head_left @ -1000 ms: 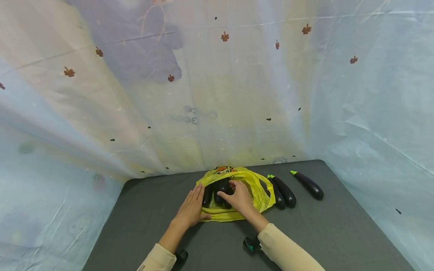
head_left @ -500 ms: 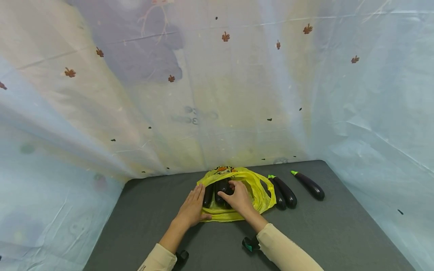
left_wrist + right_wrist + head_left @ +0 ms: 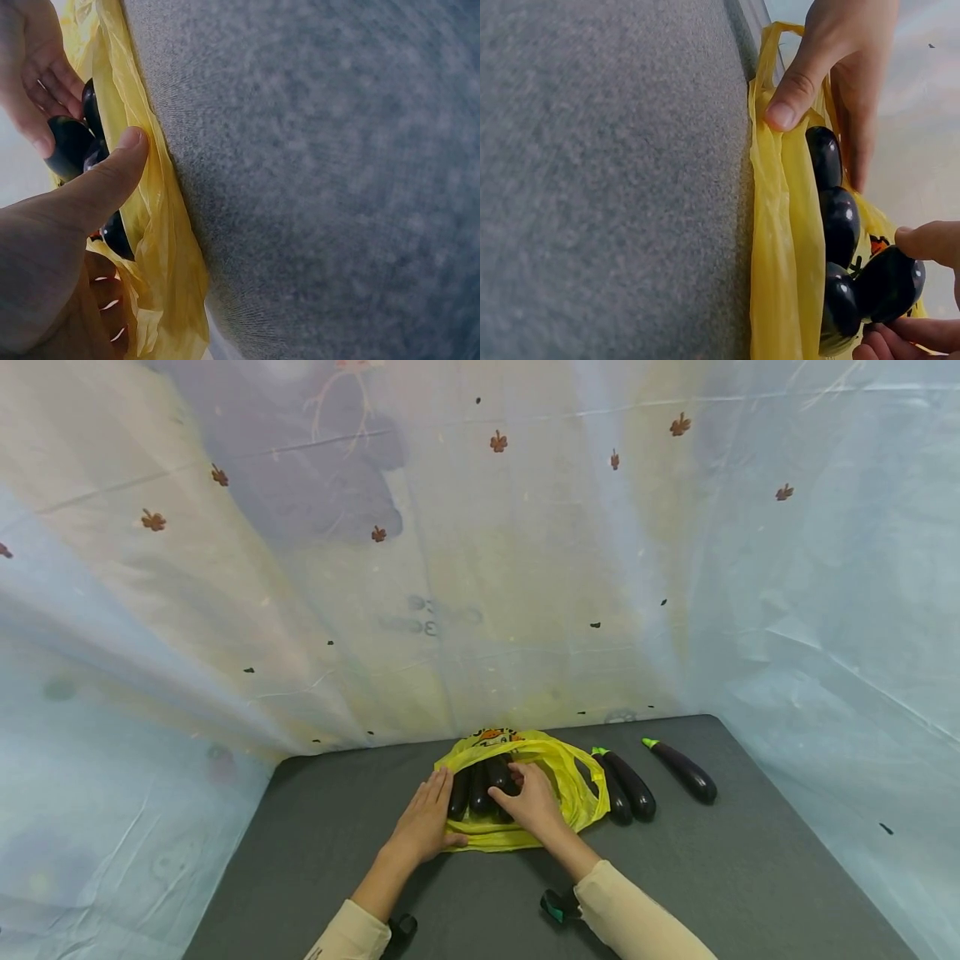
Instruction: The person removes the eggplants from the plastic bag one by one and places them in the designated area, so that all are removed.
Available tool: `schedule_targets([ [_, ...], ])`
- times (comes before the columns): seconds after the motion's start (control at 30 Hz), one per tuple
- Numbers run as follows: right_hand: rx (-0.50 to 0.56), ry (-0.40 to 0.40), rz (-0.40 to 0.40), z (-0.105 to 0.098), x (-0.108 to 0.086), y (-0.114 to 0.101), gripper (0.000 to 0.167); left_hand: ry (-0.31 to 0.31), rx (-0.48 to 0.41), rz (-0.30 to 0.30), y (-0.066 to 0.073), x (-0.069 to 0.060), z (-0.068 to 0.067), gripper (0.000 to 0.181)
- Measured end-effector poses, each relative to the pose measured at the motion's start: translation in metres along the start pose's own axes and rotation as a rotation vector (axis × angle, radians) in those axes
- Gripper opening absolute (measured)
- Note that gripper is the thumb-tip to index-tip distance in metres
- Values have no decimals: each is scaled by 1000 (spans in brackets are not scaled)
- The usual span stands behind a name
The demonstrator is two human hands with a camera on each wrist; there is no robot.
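Note:
A yellow plastic bag (image 3: 525, 841) lies on the table with its mouth toward me, several dark eggplants inside. My right hand (image 3: 532, 802) reaches into the mouth and pinches one eggplant (image 3: 890, 281) between thumb and fingers; it leans above the others in the right wrist view. Beside it in the bag lie another eggplant (image 3: 840, 225) and one nearer the left side (image 3: 824, 156). My left hand (image 3: 422, 822) rests along the bag's left edge with straight fingers, its thumb (image 3: 112, 176) lying on the front rim. The far ends of the bagged eggplants are hidden.
Right of the bag, two eggplants (image 3: 632, 785) lie side by side, partly behind its handle. Another eggplant (image 3: 681, 770) lies apart, farther right. The grey table (image 3: 330, 810) ends at a patterned plastic sheet (image 3: 480, 677) at the back and sides.
My right hand has shifted slightly right with the pinched eggplant, which now stands apart from its neighbour in the bag. My left hand has stayed in place.

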State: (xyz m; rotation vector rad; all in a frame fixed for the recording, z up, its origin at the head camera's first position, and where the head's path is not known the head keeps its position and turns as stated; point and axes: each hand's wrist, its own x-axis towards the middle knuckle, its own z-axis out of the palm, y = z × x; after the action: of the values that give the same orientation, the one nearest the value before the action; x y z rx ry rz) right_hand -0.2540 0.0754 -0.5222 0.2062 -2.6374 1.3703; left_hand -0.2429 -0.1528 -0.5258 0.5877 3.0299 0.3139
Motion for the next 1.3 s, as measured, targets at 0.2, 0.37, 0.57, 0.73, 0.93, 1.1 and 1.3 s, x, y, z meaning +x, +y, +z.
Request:
schedule_targets([
  [0.2, -2, -3, -18, -6, -5, 1, 60, 7, 11, 7, 0, 0, 1, 120],
  [0.37, 7, -4, -23, -9, -9, 4, 59, 12, 13, 13, -1, 1, 2, 120],
  [0.57, -1, 1, -22, -11, -12, 6, 59, 8, -5, 21, -1, -2, 2, 120],
  [0.73, 9, 7, -30, -14, -15, 5, 58, 4, -7, 22, 0, -1, 2, 119],
  [0.93, 25, 10, -38, -18, -18, 4, 57, -2, -2, 15, -2, 0, 3, 120],
  [1.1, 15, 11, -43, -20, -21, 6, 57, -1, -8, 15, -4, 0, 3, 120],
  [1.3, 23, 12, -44, -25, -28, 7, 56, -7, -20, 16, -3, 0, 3, 120],
])
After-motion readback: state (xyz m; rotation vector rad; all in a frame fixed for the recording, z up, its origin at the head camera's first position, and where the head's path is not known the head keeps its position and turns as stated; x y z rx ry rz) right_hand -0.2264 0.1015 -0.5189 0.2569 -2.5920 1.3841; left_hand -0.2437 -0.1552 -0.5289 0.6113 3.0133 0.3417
